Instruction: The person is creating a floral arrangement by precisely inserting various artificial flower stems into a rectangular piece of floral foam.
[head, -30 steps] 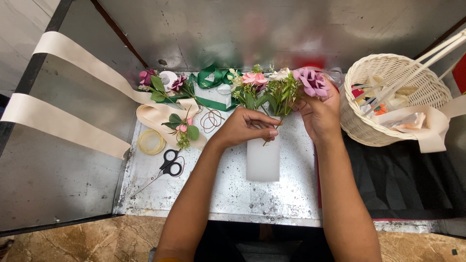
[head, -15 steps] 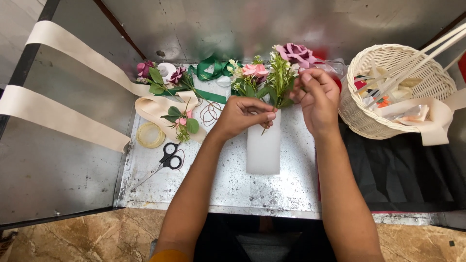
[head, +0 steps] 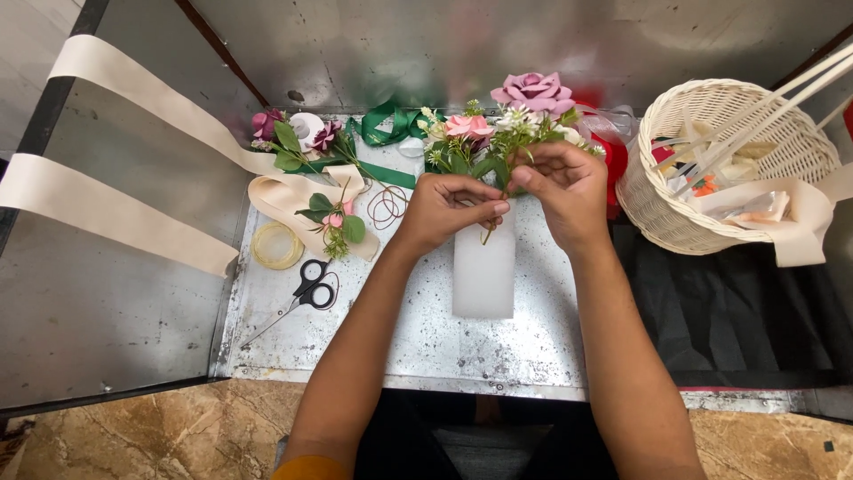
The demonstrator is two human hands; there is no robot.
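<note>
Both of my hands hold a small bunch of artificial flowers (head: 498, 133) above a white rectangular block (head: 484, 271) that lies on the metal table (head: 400, 338). My left hand (head: 449, 209) pinches the stems from the left. My right hand (head: 560, 191) grips the bunch from the right, just under the green leaves. A mauve rose (head: 533, 91) sits at the top of the bunch, with pink and white blooms below it.
Black scissors (head: 311, 289), a roll of clear tape (head: 277, 246), a wire coil (head: 387, 206), loose flowers (head: 298, 138) with green ribbon (head: 391, 124) and wide cream ribbon (head: 133, 98) lie left. A white wicker basket (head: 684, 196) stands right on black cloth (head: 737, 311).
The bunch has risen a little off the white block and my hands have shifted their grip on its stems. The view has moved slightly.
</note>
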